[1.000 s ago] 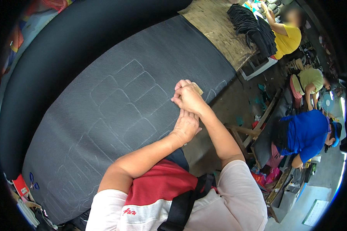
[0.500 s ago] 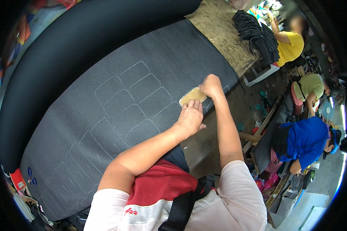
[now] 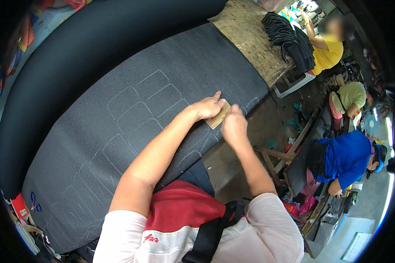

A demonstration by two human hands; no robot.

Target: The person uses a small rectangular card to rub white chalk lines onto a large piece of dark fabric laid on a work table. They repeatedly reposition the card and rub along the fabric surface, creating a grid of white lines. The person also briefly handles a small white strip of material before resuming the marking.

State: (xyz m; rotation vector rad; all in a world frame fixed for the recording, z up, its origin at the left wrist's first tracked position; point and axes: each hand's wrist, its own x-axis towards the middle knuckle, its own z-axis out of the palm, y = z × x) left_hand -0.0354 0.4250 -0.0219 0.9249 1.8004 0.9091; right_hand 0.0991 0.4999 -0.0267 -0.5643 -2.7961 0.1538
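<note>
Bright white light glares at the far right and top right. The black roll [image 3: 66,72] looks dark and bends near the picture's round black edge. The right hand [image 3: 235,127] is a bit blurry.

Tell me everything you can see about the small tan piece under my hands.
The tan piece is flat and thin, with a paler edge along its near end; it looks like card or board, though I can't be sure. It lies on the black sheet, near the edge on your side. Your left hand rests over its left part, hiding its full outline. Your right hand, curled and blurred, is at its right side; whether it touches is unclear.
</note>
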